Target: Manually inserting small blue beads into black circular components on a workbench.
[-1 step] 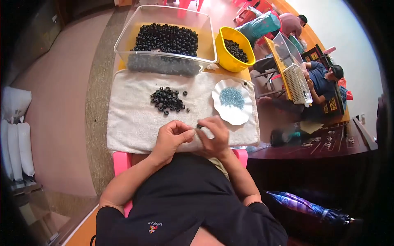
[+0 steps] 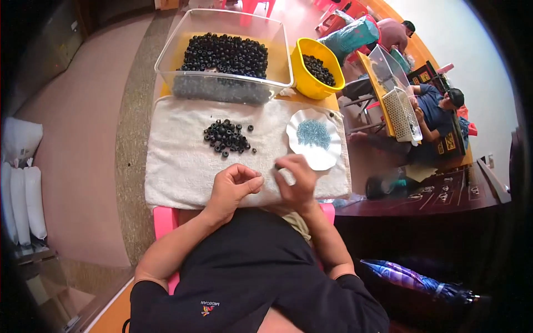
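Above the front part of a white towel (image 2: 175,169), my left hand (image 2: 236,186) is closed in a pinch of thumb and forefinger. Whatever it holds, if anything, is too small to make out. My right hand (image 2: 298,180), a little blurred, pinches a small black ring-shaped piece (image 2: 278,166) at its fingertips, apart from the left hand. Beyond the left hand lies a loose pile of black ring-shaped pieces (image 2: 226,137). To the right, a white wavy-edged plate (image 2: 327,161) bears a heap of tiny pale blue bits (image 2: 313,134), just beyond my right hand.
Behind the towel stand a large clear bin (image 2: 222,91) of black pieces and a yellow tub (image 2: 302,77) with more. A dark table (image 2: 438,194) is on the right, with a folded umbrella (image 2: 416,277) below it. Two people sit farther right by a perforated white basket (image 2: 401,114).
My right hand has moved right and slightly away from my left hand, with the black piece at its fingertips. My left hand stays in place.
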Tool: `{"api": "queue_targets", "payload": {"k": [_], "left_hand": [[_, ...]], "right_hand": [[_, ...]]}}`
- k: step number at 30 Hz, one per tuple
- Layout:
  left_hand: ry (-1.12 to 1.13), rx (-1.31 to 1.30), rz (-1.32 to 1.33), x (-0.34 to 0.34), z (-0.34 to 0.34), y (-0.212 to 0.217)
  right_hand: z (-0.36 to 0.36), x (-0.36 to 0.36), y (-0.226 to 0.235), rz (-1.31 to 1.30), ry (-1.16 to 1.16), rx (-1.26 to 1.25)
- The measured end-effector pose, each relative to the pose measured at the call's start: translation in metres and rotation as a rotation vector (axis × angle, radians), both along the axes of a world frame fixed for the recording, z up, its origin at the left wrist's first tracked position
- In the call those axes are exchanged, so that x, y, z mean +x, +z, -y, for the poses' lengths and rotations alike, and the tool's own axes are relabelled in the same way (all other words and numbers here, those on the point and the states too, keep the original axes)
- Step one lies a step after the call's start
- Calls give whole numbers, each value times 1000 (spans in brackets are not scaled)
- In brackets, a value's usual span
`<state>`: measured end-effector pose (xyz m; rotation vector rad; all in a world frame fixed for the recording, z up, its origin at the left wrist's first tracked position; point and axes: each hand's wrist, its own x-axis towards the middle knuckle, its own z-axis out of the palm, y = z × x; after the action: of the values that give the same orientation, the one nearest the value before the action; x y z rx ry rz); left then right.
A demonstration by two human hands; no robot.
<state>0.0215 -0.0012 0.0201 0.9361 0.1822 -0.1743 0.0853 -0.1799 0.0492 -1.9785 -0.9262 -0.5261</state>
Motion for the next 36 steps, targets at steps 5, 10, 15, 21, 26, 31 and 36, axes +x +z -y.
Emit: {"api": "queue_targets", "payload": {"k": [5, 10, 15, 21, 26, 31, 36], "left_hand": [[38, 45, 74, -2, 2, -8], [34, 73, 98, -3, 3, -9], [36, 115, 101, -2, 2, -9], [26, 218, 89, -1, -1, -7], [-6, 248, 120, 2, 1, -5], [-14, 254, 116, -1, 2, -12], [5, 251, 159, -2, 2, -9]], "right_hand": [[25, 57, 50, 452, -380, -57], [38, 159, 83, 493, -456, 144], [56, 207, 74, 207, -519, -1], [44, 144, 37, -1, -277, 45], [29, 97, 2, -222, -77, -99], [-6, 63, -7, -350, 78, -278], [-24, 57, -8, -304, 76, -530]]}}
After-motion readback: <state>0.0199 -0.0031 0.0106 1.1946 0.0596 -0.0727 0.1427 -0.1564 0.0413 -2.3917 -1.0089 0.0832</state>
